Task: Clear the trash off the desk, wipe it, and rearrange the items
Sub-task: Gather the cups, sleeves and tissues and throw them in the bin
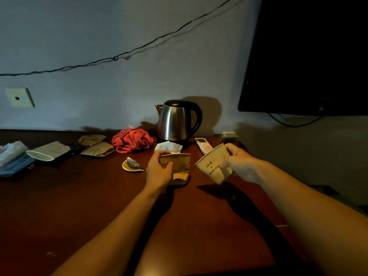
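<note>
Both forearms reach over the dark desk [79,196]. Left hand [159,173] curls round a crushed paper cup [177,168] on the wood; right hand [242,164] pinches a tilted paper cup [212,166] held aloft. Best nest them together. Beyond: flattened cups [97,149], red cloth [132,140], kettle [176,120].

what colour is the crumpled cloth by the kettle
Red cloth, clearest in the head view.

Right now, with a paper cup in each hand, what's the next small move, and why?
Probably nest the crushed tan paper cup held by the left hand into the intact tan "HAVE A NICE DAY" paper cup gripped by the right hand: that frees a hand for the other flattened cups.
</note>
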A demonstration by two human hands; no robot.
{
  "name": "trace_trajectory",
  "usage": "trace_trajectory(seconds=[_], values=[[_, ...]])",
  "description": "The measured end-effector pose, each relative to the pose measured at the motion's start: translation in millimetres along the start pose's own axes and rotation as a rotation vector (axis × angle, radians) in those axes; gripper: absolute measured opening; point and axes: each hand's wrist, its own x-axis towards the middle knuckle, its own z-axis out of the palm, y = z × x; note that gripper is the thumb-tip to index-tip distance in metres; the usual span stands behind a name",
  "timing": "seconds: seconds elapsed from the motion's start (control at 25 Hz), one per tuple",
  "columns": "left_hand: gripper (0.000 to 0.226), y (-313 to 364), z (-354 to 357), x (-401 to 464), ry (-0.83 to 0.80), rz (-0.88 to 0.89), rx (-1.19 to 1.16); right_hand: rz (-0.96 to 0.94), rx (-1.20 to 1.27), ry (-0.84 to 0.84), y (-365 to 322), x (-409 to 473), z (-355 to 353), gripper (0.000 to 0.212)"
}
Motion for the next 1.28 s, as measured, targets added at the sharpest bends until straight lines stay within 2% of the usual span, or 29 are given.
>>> trace_trajectory(seconds=[0.16, 0.32, 0.56, 0.64, 0.8, 0.84, 1.04, 1.16, 1.28], values=[[0.022, 24.6, 14.4, -16.3, -0.056, -0.013, -0.014, -0.041, -0.084, 0.074, 6.7, -32.0, -35.0, 0.034], [0.012, 58.8, 38.3, -34.6, -0.166, 0.046, -0.029, -0.064, -0.164, 0.144, 13.8, -68.4, -72.7, 0.029], [0.012, 103.2, 86.2, -64.7, -0.361, 0.124, 0.070, -0.016, -0.244, 0.148, 40.6, -113.8, -128.9, 0.031], [0.009, 114.5, 104.1, -75.3, -0.403, 0.131, 0.093, 0.024, -0.228, 0.146, 50.6, -129.9, -147.8, 0.037], [0.007, 136.5, 142.4, -99.7, -0.518, 0.147, 0.107, 0.078, -0.191, 0.190, 72.5, -157.2, -181.7, 0.067], [0.007, 140.8, 153.2, -105.1, -0.538, 0.156, 0.109, 0.086, -0.174, 0.202, 79.2, -162.9, -190.2, 0.065], [0.007, 157.8, 211.8, -141.3, -0.617, 0.188, 0.123, 0.166, -0.124, 0.304, 118.2, -193.7, -232.7, 0.025], [0.011, 163.1, 246.1, -168.9, -0.653, 0.206, 0.147, 0.231, -0.166, 0.335, 139.1, -216.0, -253.0, 0.022], [0.037, 163.5, 279.3, -200.0, -0.761, 0.217, 0.164, 0.307, -0.183, 0.365, 166.7, -239.6, -268.5, 0.023]])
